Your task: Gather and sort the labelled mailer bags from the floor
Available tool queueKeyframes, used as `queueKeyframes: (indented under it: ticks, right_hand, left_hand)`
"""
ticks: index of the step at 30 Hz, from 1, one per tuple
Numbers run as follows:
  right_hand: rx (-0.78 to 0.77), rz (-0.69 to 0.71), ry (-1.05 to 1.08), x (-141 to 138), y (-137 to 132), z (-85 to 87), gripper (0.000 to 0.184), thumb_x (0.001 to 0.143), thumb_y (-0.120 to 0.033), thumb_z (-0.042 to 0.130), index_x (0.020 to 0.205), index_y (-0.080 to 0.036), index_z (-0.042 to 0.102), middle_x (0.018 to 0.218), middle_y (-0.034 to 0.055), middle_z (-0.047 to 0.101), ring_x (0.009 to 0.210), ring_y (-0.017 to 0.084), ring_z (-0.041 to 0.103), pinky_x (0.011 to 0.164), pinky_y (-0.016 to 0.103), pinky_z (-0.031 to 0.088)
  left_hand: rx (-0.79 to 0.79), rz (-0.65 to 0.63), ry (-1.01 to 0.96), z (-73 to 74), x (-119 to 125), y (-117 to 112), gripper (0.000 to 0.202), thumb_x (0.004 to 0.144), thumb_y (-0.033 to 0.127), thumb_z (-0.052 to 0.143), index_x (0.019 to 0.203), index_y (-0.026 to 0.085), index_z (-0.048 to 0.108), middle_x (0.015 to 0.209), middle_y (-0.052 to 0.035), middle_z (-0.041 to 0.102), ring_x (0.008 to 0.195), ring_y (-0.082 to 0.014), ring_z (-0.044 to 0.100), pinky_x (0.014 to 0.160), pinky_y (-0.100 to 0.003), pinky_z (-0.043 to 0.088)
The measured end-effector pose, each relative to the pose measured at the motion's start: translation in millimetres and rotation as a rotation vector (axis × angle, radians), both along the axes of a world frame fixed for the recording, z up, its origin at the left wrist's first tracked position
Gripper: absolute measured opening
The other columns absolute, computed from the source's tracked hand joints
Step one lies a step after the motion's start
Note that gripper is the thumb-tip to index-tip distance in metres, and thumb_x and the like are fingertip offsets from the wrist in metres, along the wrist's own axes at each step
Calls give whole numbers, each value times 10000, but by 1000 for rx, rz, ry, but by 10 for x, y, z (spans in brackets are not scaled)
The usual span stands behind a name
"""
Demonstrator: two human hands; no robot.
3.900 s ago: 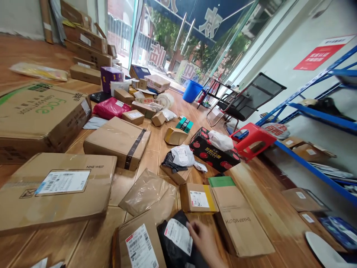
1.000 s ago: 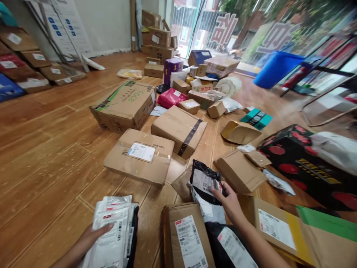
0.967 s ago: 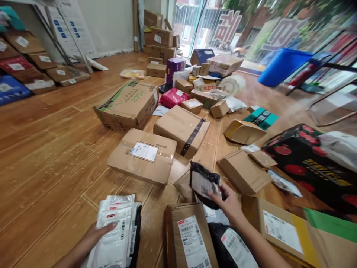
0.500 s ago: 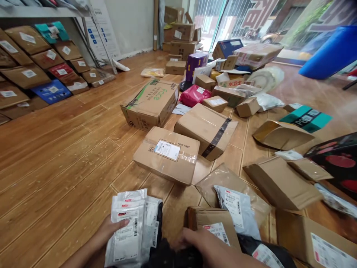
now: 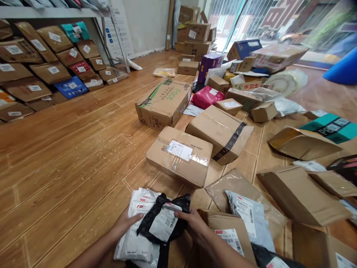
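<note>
My left hand (image 5: 126, 222) is closed around a stack of flat white mailer bags (image 5: 135, 242) with printed labels, its thumb lying on top. A crumpled black plastic parcel (image 5: 167, 217) with a white shipping label overlaps the right side of that stack. The thumb of my right hand (image 5: 192, 222) presses on the black parcel's right end, its fingers curled beneath. Just beyond both hands sits a taped cardboard box (image 5: 178, 156) marked NINE WEST. Beside my right forearm lies a labelled brown carton (image 5: 223, 227), next to a grey mailer bag (image 5: 249, 214).
Rows of labelled parcels (image 5: 52, 70) stand under a white shelf (image 5: 52, 12) at the left. A green-taped carton (image 5: 167, 100), a black-taped box (image 5: 220, 130) and a pink bag (image 5: 208, 96) lie ahead. More cartons (image 5: 304, 193) spread across the wooden floor (image 5: 69, 167) at right.
My right hand has come up with the black parcel and brought it over the white mailer stack. My left hand still holds the stack. The view has turned slightly left.
</note>
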State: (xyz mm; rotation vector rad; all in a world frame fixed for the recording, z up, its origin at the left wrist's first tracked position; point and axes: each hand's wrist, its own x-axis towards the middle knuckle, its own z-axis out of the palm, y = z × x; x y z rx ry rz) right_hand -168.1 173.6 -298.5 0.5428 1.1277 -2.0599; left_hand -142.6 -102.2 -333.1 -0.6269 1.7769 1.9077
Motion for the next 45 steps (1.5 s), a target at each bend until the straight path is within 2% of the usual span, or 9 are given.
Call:
queueKeyframes:
  ticks: [5,8,11,14,21,29,36,42,45]
  right_hand:
    - [-157,130,-64,-80,66,151,383,507,-274,856,840,-140,726,809,59,755,780,191,689,826,307,503]
    - [-198,263,-93,-83,188,205,438,475,-324,892,833,-129,732,784,71,754,702,169,686,752,283,521]
    - [-192,344,-98,-5,254,176,488,479,-348,908,881,-137,732,757,53,753,689,150,687,742,264,520]
    - [-208,391,-106,105,232,121,515,480,-396,914,890,-142,733,769,51,752,727,154,693,786,274,509]
    - [-200,358,-85,181,78,62,524,451,-400,922,869,-151,727,787,51,749,718,168,686,811,303,493]
    - [-79,81,-138,200,-19,-5,485,499,-455,896,841,-181,686,738,24,745,708,181,681,741,305,497]
    - [101,-69,-137,164,-97,-58,605,437,-625,865,808,-187,677,703,31,736,679,231,675,739,370,518]
    - [186,-86,-67,202,-225,-153,646,446,-703,818,767,-167,655,660,47,718,607,210,646,656,345,498]
    - [206,-87,1,259,-408,-219,683,436,-730,800,792,-172,631,730,72,736,652,242,665,686,381,515]
  left_hand:
    - [-90,-125,82,-23,109,35,796,671,538,735,1286,146,417,1308,-163,609,1220,-343,550,1077,-432,414]
    - [-380,-128,210,5,200,87,897,712,519,668,1410,113,278,1392,-200,474,1308,-323,446,1127,-450,337]
    - [-771,-165,295,52,276,126,799,747,498,602,1398,90,382,1316,-200,414,1291,-341,389,1136,-513,278]
    - [-869,-338,236,151,317,158,747,674,395,672,1347,127,488,1234,-162,443,1222,-343,420,1101,-510,321]
    - [-698,-322,245,190,321,267,872,623,180,614,1437,153,306,1336,-147,432,1289,-283,408,1137,-438,301]
    - [-720,-243,217,163,282,254,624,555,175,632,1162,157,489,1169,-127,571,1159,-301,520,1031,-438,394]
    - [-370,-171,29,232,184,277,526,525,274,687,1018,112,596,1019,-167,725,948,-340,660,883,-431,486]
    - [124,73,-169,565,118,-263,615,421,437,908,912,136,692,893,-108,768,849,-289,710,833,-372,548]
    - [121,338,-326,863,103,-636,682,300,405,961,866,158,670,654,-50,736,541,-195,656,548,-281,537]
